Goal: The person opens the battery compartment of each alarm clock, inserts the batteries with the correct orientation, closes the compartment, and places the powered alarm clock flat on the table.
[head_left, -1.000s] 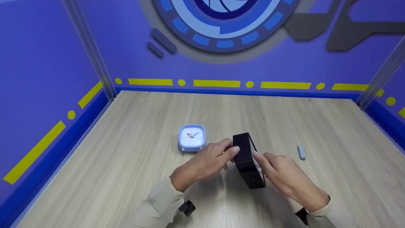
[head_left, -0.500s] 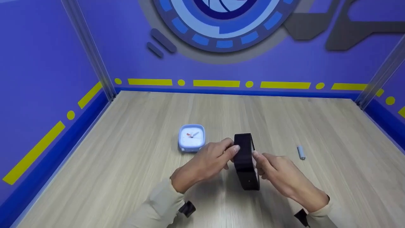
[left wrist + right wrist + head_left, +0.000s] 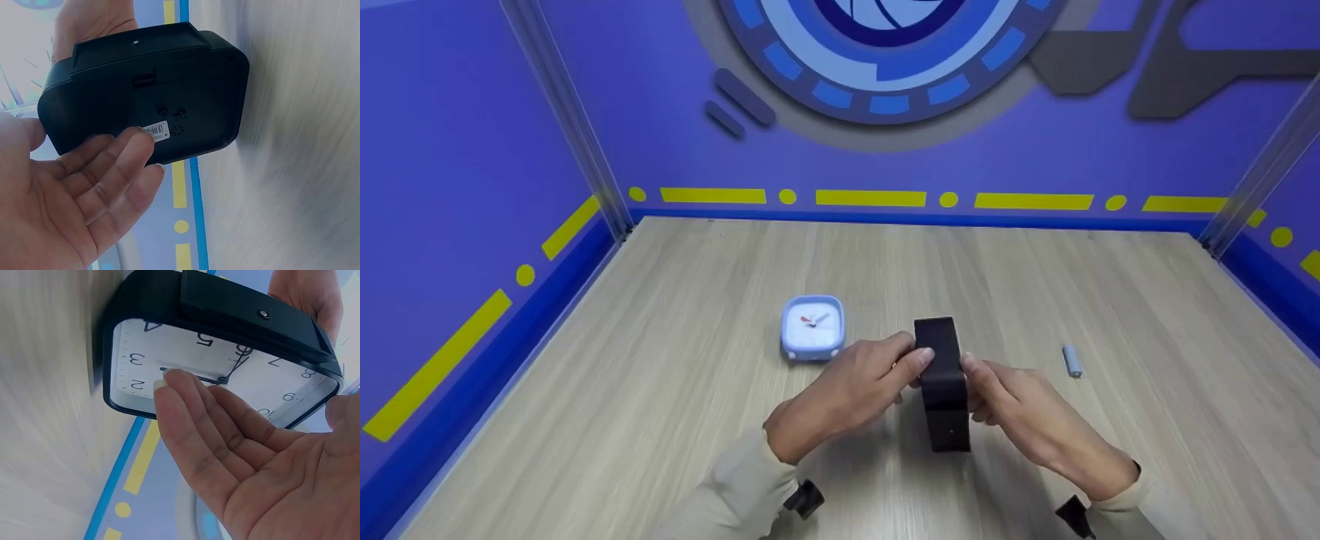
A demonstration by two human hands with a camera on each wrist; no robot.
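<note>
Between both hands a black table clock is held on its side, its narrow edge towards the head camera. My left hand grips it from the left, thumb on the edge and fingers against the back. That back bears a barcode sticker, small knobs and a compartment cover in the left wrist view. From the right, my right hand holds the clock, fingers over its white dial. The dial shows black numerals and hands in the right wrist view.
A light blue alarm clock stands on the wooden table, just beyond my left hand. To the right lies a small grey-blue battery. Blue-purple panels wall the table at the back and sides.
The black clock has turned between the hands: the sliver of white dial seen earlier in the head view is gone, and its edge now faces up. Both hands stay nearly in place.
</note>
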